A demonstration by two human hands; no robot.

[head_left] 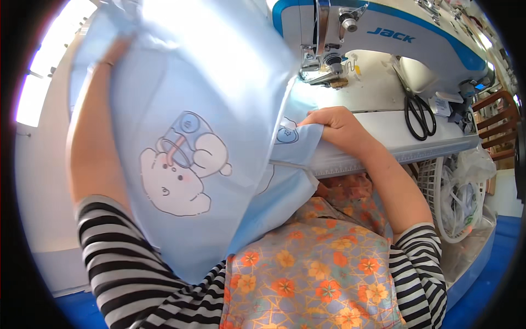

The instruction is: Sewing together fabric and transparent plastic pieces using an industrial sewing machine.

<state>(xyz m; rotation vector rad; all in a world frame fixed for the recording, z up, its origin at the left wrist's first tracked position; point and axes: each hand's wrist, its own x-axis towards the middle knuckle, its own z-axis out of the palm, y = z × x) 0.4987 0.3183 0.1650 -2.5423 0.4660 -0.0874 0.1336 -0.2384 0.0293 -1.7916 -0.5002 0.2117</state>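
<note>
The light blue cloth (203,109) with a printed cartoon bear is lifted up in front of the person, and it covers most of the left and middle of the view. Its upper part is raised high, while its lower edge hangs down to the person's lap and the flowered apron (318,268). The left hand (112,52) is high near the top corner of the cloth, and mostly it is hidden behind the fabric, so I cannot tell if it is open or closed; only the wrist and the forearm are clear. The right hand (337,129) is closed on a folded edge of the same cloth, with fingers curled over it, just at the front edge of the machine bed (383,123). A second small printed part of the cloth shows beside this hand. Behind the right hand stands a white and blue sewing machine (378,38), with its needle area (329,66) just above the cloth's right edge. Black scissors (419,115) lie on the bed, to the right of the hand and apart from it. Further right, below the table, is a white basket (455,197) with plastic bags inside. Both arms wear black and white striped sleeves.
</note>
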